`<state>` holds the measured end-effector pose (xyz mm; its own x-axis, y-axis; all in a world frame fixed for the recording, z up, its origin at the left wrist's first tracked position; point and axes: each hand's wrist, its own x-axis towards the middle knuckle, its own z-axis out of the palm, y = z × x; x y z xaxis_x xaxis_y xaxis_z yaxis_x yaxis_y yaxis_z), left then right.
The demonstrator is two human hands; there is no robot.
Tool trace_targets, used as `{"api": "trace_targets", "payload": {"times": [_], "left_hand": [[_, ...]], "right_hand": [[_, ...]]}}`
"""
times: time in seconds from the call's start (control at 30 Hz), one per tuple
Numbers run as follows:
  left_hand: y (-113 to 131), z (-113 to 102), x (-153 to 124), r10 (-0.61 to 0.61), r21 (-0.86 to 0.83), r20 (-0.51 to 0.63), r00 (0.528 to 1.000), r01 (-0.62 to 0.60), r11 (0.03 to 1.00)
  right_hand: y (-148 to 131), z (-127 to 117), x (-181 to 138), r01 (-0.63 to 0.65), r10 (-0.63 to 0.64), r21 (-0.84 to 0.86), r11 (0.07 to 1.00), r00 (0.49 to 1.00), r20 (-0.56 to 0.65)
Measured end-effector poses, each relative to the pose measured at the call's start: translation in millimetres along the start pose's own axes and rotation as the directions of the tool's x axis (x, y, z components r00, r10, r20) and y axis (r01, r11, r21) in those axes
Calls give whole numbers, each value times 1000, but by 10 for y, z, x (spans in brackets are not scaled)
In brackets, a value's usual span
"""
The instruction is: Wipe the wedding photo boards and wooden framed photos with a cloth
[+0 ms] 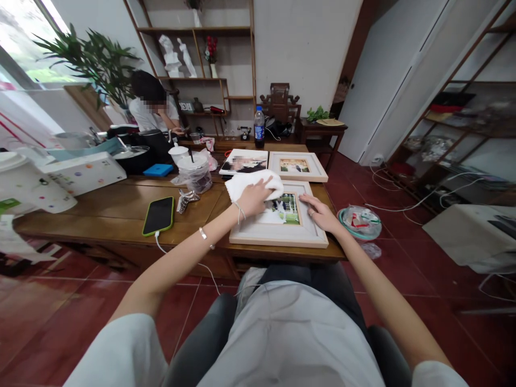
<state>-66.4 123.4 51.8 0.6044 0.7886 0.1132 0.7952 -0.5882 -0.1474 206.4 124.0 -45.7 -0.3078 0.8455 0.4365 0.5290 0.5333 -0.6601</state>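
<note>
A pale wooden picture frame (278, 234) with a photo under glass lies flat at the near right corner of the wooden table (108, 212). My left hand (253, 196) presses a white cloth (246, 183) onto the frame's upper left part, fingers curled over the cloth. My right hand (320, 210) rests flat on the frame's right border, fingers stretched out. It holds nothing.
Two more framed pictures (297, 166) lie behind. A phone in a green case (158, 215) charges to the left. A clear plastic tub (196, 174), a blue-capped bottle (259, 127) and white boxes (83, 172) stand around. Another person (152, 110) sits at the far left. A basin (359, 221) is on the floor.
</note>
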Motion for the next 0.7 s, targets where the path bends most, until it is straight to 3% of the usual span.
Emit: {"api": "trace_targets", "payload": {"times": [0.17,0.37,0.47,0.6,0.7], "left_hand": [[-225,188,200,20,98,-138,990,-7,995],[-112,271,4,136,117,-45,990,-130,985],[91,86,-251,156,68,60,986,-160,985],[397,-320,-690,209,-52,210,955,-203,978],[558,-561,-961,260,-104,228,938,-242,965]], "right_hand": [[-8,-3,-7,-1,1,4,1000,1000,-4],[-3,1,-8,-3,3,17,1000,1000,-11],[2,5,-9,-6,7,15,1000,1000,-16],[-2,5,-7,-8,9,15,1000,1000,-19],[-8,-4,-6,-3,3,17,1000,1000,-13]]}}
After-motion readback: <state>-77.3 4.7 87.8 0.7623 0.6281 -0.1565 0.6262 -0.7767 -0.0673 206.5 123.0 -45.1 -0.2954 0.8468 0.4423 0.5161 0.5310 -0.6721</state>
